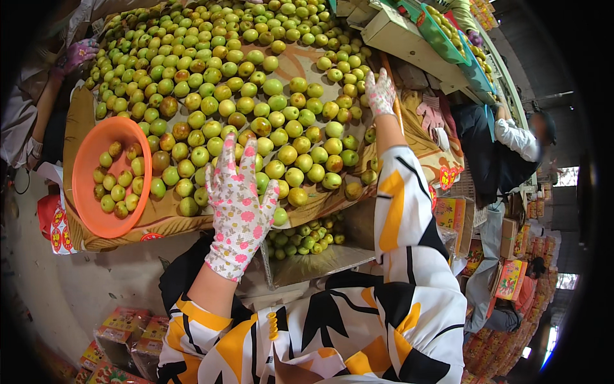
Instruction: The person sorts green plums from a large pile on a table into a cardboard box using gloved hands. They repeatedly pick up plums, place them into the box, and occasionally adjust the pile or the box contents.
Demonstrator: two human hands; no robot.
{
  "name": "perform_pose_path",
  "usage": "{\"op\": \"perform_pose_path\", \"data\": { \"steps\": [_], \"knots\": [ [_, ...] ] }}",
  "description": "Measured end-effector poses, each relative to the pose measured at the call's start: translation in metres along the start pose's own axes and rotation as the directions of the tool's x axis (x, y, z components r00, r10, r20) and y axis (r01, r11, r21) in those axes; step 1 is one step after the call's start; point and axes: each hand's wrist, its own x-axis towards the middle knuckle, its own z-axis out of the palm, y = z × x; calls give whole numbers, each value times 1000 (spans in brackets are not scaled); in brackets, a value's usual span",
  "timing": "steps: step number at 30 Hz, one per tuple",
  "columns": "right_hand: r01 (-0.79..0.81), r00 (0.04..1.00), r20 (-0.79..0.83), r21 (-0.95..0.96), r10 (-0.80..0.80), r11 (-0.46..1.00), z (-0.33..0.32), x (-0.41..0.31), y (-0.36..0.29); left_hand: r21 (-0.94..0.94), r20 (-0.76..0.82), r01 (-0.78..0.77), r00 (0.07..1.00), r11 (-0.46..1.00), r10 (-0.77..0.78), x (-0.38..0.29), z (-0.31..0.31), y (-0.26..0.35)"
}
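Observation:
A broad layer of green and brown-blushed jujubes (211, 103) covers a patterned cloth-topped table (192, 224). My left hand (242, 206), in a white glove with pink flowers, lies palm down over the fruit by the front edge. Its fingers are spread, and one jujube (280, 217) shows just beside the thumb. Farther off, my right hand (381, 93), in a similar glove, reaches to the table's right side. Its fingers are extended next to a wooden strip (397, 108) and some jujubes, with nothing visible in its grasp. What lies under both palms is hidden.
An orange plastic basin (81, 192) holding several jujubes rests at the table's left corner. Below the front edge stands a bin of jujubes (307, 240). A co-worker's purple-gloved hand (81, 50) is at left. Teal trays (443, 36), other people and printed cartons (448, 216) are at right.

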Motion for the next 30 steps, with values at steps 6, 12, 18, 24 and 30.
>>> {"op": "perform_pose_path", "data": {
  "steps": [6, 12, 18, 24, 30],
  "knots": [
    [642, 751, 443, -315, -490, 699, 24, -25, -151, -42, 54, 15, 998, 999, -12, 6, 2, 10],
    [409, 878, 331, -146, -345, 901, 29, 4, -120, -21, 71, 4, 997, 1000, -2, 7, 4, 6],
    [337, 917, 281, -159, -284, 928, -1, -28, -58, -46, 102, 12, 995, 999, -7, 5, -2, 5],
    [563, 781, 401, -119, -478, 818, -20, -88, -70, -64, 104, -24, 994, 998, 30, 0, -3, 11],
    [761, 628, 347, -83, -697, 644, 5, -53, -119, -32, 77, -52, 996, 998, 54, -3, 10, 15]
  ]
}}
